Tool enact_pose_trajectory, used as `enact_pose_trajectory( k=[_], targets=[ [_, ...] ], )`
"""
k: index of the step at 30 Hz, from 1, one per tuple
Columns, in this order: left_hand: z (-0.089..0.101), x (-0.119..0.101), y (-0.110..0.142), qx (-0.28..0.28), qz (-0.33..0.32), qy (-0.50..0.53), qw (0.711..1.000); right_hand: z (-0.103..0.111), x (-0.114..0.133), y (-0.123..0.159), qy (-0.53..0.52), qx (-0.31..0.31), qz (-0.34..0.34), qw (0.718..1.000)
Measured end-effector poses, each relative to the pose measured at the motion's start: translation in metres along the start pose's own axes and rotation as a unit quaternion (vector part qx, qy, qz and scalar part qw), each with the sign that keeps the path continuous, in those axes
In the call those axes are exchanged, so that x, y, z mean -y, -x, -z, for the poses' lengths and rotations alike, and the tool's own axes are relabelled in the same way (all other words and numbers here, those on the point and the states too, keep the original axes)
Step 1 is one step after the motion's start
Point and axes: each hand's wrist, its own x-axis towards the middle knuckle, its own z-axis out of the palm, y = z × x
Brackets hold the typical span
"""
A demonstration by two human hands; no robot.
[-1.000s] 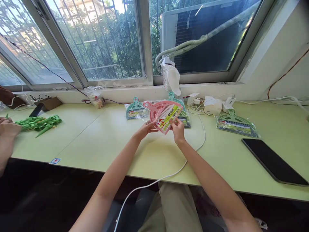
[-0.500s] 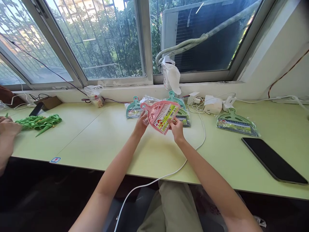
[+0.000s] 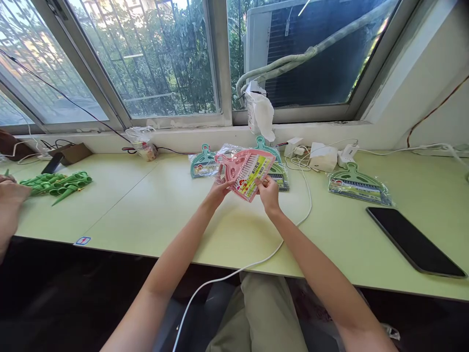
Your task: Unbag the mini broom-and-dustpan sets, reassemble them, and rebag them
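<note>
Both my hands hold a pink mini dustpan and brush set [image 3: 242,171] tilted above the table. It carries white bristles and a yellow-green printed label. My left hand [image 3: 219,188] grips its left side, thumb across the front and the other fingers mostly hidden behind. At the lower right edge, my right hand [image 3: 268,190] pinches the set beside the label. Behind it lie a wrapped teal dustpan set [image 3: 203,164] on the left, another teal one [image 3: 261,143] and a green one [image 3: 280,177] on the right, partly covered by the pink set.
Another wrapped green dustpan set [image 3: 357,183] lies right, above a black phone [image 3: 415,242]. A white cable [image 3: 256,264] crosses the table [image 3: 146,215] and hangs off its front edge. At far left, another person's hand [image 3: 12,195] is beside green cone-shaped pieces [image 3: 58,185].
My left hand has shifted its hold, and its thumb now lies across the front of the pink set. The set stays in nearly the same place.
</note>
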Motion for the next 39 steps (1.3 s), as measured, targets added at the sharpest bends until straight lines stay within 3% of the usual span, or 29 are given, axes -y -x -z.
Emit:
enact_pose_trajectory(
  k=[6, 15, 23, 28, 34, 39],
  targets=[
    [-0.003, 0.005, 0.0, -0.019, -0.024, 0.007, 1.0, 0.0, -0.001, 0.001, 0.034, -0.025, 0.027, 0.999],
    [-0.009, 0.009, 0.005, 0.035, 0.031, -0.029, 0.998, -0.001, -0.001, 0.0, -0.006, -0.017, 0.003, 1.0],
    [-0.014, 0.01, 0.009, 0.009, 0.01, -0.091, 0.996, 0.0, -0.006, -0.001, 0.004, -0.01, 0.025, 1.0],
    [-0.014, 0.007, 0.009, 0.007, -0.001, -0.102, 0.995, -0.002, 0.008, 0.001, -0.074, 0.027, 0.013, 0.997],
    [-0.008, 0.005, 0.008, 0.043, -0.031, -0.13, 0.99, 0.001, 0.03, 0.0, -0.239, 0.071, -0.004, 0.968],
    [-0.009, 0.005, 0.007, 0.067, -0.064, -0.132, 0.987, 0.007, 0.039, -0.002, -0.259, 0.106, -0.035, 0.959]
  ],
)
